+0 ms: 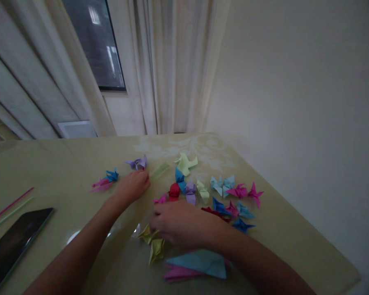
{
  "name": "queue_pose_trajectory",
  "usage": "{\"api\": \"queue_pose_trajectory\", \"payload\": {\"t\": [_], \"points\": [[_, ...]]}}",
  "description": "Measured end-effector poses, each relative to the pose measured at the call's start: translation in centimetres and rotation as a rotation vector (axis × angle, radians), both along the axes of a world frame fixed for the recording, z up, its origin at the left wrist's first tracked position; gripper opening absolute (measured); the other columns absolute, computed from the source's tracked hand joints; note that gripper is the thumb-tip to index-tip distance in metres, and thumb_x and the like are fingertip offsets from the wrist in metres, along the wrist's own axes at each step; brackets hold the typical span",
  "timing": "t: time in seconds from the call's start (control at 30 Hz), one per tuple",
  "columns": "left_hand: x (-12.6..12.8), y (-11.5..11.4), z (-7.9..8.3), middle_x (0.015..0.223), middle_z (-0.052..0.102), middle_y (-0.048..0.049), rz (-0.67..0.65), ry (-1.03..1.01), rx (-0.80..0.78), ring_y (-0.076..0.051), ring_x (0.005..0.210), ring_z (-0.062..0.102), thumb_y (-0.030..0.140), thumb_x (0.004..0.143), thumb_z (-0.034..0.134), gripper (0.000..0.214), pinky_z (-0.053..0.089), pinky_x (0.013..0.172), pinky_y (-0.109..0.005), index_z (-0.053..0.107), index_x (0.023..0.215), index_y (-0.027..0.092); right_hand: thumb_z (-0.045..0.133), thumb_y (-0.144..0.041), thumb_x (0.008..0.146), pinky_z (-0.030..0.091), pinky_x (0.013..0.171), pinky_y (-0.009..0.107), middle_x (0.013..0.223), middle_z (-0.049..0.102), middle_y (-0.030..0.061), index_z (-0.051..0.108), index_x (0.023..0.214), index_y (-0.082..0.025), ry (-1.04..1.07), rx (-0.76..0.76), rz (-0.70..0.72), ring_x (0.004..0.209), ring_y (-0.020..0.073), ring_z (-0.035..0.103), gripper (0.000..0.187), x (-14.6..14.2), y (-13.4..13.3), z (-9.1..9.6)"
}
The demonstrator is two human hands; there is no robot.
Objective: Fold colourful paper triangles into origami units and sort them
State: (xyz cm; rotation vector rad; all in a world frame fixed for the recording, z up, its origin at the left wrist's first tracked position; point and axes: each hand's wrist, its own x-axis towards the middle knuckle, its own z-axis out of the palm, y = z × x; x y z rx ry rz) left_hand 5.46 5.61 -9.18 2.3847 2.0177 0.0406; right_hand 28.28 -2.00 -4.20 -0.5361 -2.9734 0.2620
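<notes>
My left hand [135, 183] is closed with its fingers curled, just in front of a purple origami crane [137, 163]. A small reddish bit shows at its fingertips; what it holds, if anything, is hidden. My right hand [178, 223] reaches in from the right, fingers bent down and closed, their tips hidden. Below its fingers lie yellow-green folded paper cranes [156, 250]. Just beyond it are a pink folded piece [160, 199], a red one [174, 191] and a lilac one [190, 192]. A pale green paper strip [160, 170] rests between the hands.
Several more cranes spread to the right, among them a pink one [255, 194]. Larger light-blue folded paper [203, 262] lies at the front. A phone [17, 241] and two thin sticks, one pink [10, 206], are at left. The table [295, 246] meets a wall.
</notes>
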Motion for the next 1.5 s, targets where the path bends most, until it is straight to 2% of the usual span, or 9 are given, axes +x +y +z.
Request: {"api": "queue_pose_trajectory", "payload": {"t": [0.27,0.53,0.67,0.9,1.03,1.17,1.3,1.4,1.5], "points": [[-1.2,-2.3,7.6,0.081,0.070,-0.0008,-0.398,-0.683,-0.093,-0.015,0.072,0.064,0.047,0.105,0.047,0.034,0.050,0.069,-0.026,0.064,0.094,0.020,0.068,-0.027,0.101,0.055,0.083,0.033,0.126,0.063,0.0103,0.062,0.132,-0.020,0.664,0.028,-0.556,0.094,0.0186,0.066,0.032,3.9,4.0,4.4],[2.0,-7.2,11.2,0.080,0.065,0.0006,-0.456,-0.739,0.025,-0.013,0.071,0.059,0.045,0.105,0.052,0.029,0.047,0.065,-0.024,0.065,0.096,0.020,0.073,-0.028,0.097,0.053,0.066,0.025,0.087,0.069,-0.0007,0.069,0.129,-0.022,0.796,-0.101,-0.507,0.069,0.0131,0.063,0.033,7.3,1.3,7.7],[3.1,-10.3,10.0,0.085,0.067,-0.0007,-0.483,-0.800,-0.005,-0.014,0.077,0.062,0.044,0.105,0.053,0.026,0.049,0.066,-0.025,0.066,0.100,0.022,0.070,-0.024,0.100,0.057,0.079,0.028,0.098,0.075,0.0025,0.075,0.114,-0.023,0.730,-0.015,-0.382,0.085,0.0159,0.070,0.015,10.2,-2.9,6.4],[5.7,-15.6,2.7,0.095,0.072,-0.0038,-0.588,-0.612,-0.022,-0.019,0.090,0.067,0.033,0.105,0.056,0.015,0.053,0.079,-0.030,0.068,0.100,0.025,0.058,-0.014,0.103,0.060,0.079,0.033,0.103,0.078,0.0090,0.076,0.111,-0.020,0.508,0.199,-0.382,0.092,0.0211,0.074,0.021,12.6,-10.5,-3.9],[6.5,-17.0,0.3,0.100,0.073,-0.0059,-0.649,-0.486,0.004,-0.023,0.093,0.069,0.033,0.103,0.059,0.013,0.055,0.082,-0.034,0.071,0.105,0.028,0.062,-0.023,0.102,0.062,0.078,0.038,0.101,0.077,0.0097,0.074,0.112,-0.022,0.491,0.216,-0.468,0.087,0.0240,0.073,0.016,12.5,-12.9,-7.4],[4.8,-14.8,0.8,0.119,0.071,-0.0072,-0.599,-0.428,0.009,-0.025,0.107,0.069,0.042,0.101,0.059,0.021,0.056,0.091,-0.036,0.073,0.113,0.030,0.064,-0.031,0.102,0.063,0.079,0.038,0.103,0.076,0.0102,0.072,0.116,-0.023,0.582,0.200,-0.529,0.090,0.0244,0.074,0.018,13.2,-13.5,-7.5],[-0.2,-7.8,1.3,0.123,0.071,-0.0137,-0.211,-0.242,0.173,-0.033,0.115,0.066,0.046,0.101,0.053,0.034,0.050,0.105,-0.047,0.074,0.112,0.022,0.065,-0.026,0.102,0.062,0.076,0.035,0.102,0.073,0.0107,0.073,0.113,-0.021,0.648,0.198,-0.543,0.089,0.0225,0.072,0.015,13.6,-12.1,-5.8],[-3.4,-2.6,0.4,0.139,0.065,-0.0210,0.051,-0.110,0.242,-0.041,0.128,0.060,0.045,0.096,0.056,0.050,0.045,0.110,-0.055,0.064,0.136,0.016,0.066,-0.026,0.101,0.060,0.077,0.034,0.101,0.072,0.0097,0.074,0.110,-0.021,0.674,0.199,-0.482,0.090,0.0216,0.071,0.013,12.4,-10.2,-3.7],[-3.9,0.2,-1.3,0.146,0.061,-0.0221,0.077,-0.111,0.230,-0.042,0.131,0.058,0.048,0.095,0.056,0.059,0.046,0.109,-0.054,0.058,0.144,0.015,0.064,-0.027,0.102,0.058,0.081,0.034,0.103,0.073,0.0089,0.073,0.110,-0.021,0.674,0.250,-0.365,0.093,0.0212,0.071,0.013,10.0,-7.9,-1.0]]}}
